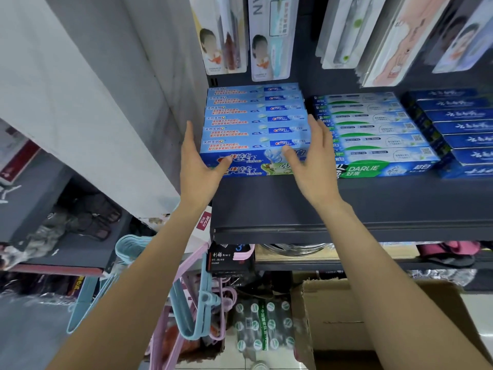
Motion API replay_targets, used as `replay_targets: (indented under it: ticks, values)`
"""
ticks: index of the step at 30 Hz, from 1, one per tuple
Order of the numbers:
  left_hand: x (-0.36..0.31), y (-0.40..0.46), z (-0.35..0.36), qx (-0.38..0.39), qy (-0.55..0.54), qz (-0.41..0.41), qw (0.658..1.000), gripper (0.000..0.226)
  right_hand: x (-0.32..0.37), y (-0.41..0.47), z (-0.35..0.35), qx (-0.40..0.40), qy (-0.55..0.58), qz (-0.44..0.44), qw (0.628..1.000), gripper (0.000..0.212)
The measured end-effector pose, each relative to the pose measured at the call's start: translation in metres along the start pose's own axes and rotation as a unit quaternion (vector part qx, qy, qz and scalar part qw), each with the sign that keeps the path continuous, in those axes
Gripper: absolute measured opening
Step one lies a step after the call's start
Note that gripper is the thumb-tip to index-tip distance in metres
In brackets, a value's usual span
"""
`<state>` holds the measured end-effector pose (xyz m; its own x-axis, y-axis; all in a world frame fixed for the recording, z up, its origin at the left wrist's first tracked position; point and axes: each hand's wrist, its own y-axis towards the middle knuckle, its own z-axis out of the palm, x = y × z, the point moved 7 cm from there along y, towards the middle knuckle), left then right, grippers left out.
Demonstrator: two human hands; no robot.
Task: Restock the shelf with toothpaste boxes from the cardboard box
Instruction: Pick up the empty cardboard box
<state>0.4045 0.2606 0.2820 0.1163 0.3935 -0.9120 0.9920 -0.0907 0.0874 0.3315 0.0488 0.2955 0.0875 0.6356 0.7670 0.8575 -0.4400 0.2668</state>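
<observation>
A stack of blue Crest toothpaste boxes [253,124] lies in rows at the left end of the dark shelf [346,206]. My left hand [198,166] is against the stack's left end, fingers straight and thumb on the front box. My right hand [310,156] presses the stack's right end with straight fingers, thumb on the front face. Neither hand grips a box. The cardboard box [373,316] stands on the floor below, under my right forearm; its inside is mostly hidden.
Green-and-white Darlie boxes [373,134] and dark blue boxes [458,124] fill the shelf to the right. Toothbrush packs [269,38] hang above. A white pillar [93,102] stands at left. Pastel hangers [192,303] and bottled water [261,324] sit below.
</observation>
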Motion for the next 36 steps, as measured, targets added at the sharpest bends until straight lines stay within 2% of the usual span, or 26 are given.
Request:
replay_targets:
  ticks: [3, 6, 9, 12, 14, 16, 18, 20, 23, 25, 27, 29, 30, 32, 34, 36]
  values:
    - [-0.029, -0.022, -0.009, -0.076, 0.159, 0.111, 0.978, 0.066, 0.024, -0.018, -0.017, -0.036, -0.099, -0.124, 0.987, 0.048]
    - [-0.056, -0.064, -0.008, -0.108, 0.131, 0.146, 0.975, 0.034, 0.039, -0.047, -0.047, -0.095, -0.157, -0.208, 0.961, 0.031]
    - [-0.074, -0.116, 0.007, -0.063, 0.065, 0.154, 0.984, 0.019, 0.035, -0.086, -0.081, -0.115, -0.155, -0.221, 0.956, 0.019]
    - [-0.074, -0.172, 0.037, 0.030, 0.026, 0.135, 0.990, 0.015, 0.004, -0.129, -0.110, -0.068, -0.149, -0.191, 0.968, 0.012]
    - [-0.055, -0.208, 0.063, 0.089, 0.035, 0.073, 0.993, 0.014, -0.035, -0.158, -0.124, 0.012, -0.134, -0.133, 0.982, 0.013]
    - [-0.020, -0.243, 0.095, 0.156, 0.067, -0.027, 0.985, 0.018, -0.088, -0.191, -0.134, 0.106, -0.128, -0.051, 0.985, 0.016]
    - [0.025, -0.282, 0.127, 0.218, 0.110, -0.135, 0.960, 0.026, -0.151, -0.227, -0.143, 0.185, -0.138, 0.031, 0.973, 0.020]
    - [0.069, -0.325, 0.155, 0.231, 0.158, -0.216, 0.935, 0.034, -0.215, -0.266, -0.147, 0.266, -0.148, 0.113, 0.946, 0.023]
    - [0.128, -0.392, 0.190, 0.167, 0.187, -0.360, 0.899, 0.055, -0.302, -0.319, -0.154, 0.355, -0.208, 0.167, 0.896, 0.026]
    - [0.156, -0.434, 0.215, 0.077, 0.120, -0.474, 0.869, 0.072, -0.345, -0.338, -0.163, 0.367, -0.228, 0.171, 0.886, 0.026]
    - [0.172, -0.473, 0.250, 0.002, 0.005, -0.588, 0.809, 0.080, -0.381, -0.348, -0.176, 0.359, -0.236, 0.171, 0.887, 0.026]
    - [0.179, -0.503, 0.298, -0.013, -0.119, -0.662, 0.740, 0.076, -0.412, -0.356, -0.183, 0.375, -0.244, 0.158, 0.880, 0.027]
    - [0.180, -0.512, 0.319, -0.010, -0.165, -0.675, 0.719, 0.071, -0.424, -0.362, -0.183, 0.394, -0.246, 0.144, 0.874, 0.028]
    - [0.183, -0.516, 0.358, -0.011, -0.237, -0.675, 0.699, 0.065, -0.442, -0.371, -0.179, 0.437, -0.249, 0.103, 0.858, 0.027]
    - [0.187, -0.511, 0.386, -0.036, -0.279, -0.665, 0.692, 0.060, -0.455, -0.380, -0.175, 0.475, -0.248, 0.069, 0.841, 0.028]
    - [0.195, -0.508, 0.399, -0.076, -0.260, -0.660, 0.700, 0.054, -0.460, -0.384, -0.175, 0.481, -0.236, 0.056, 0.843, 0.029]
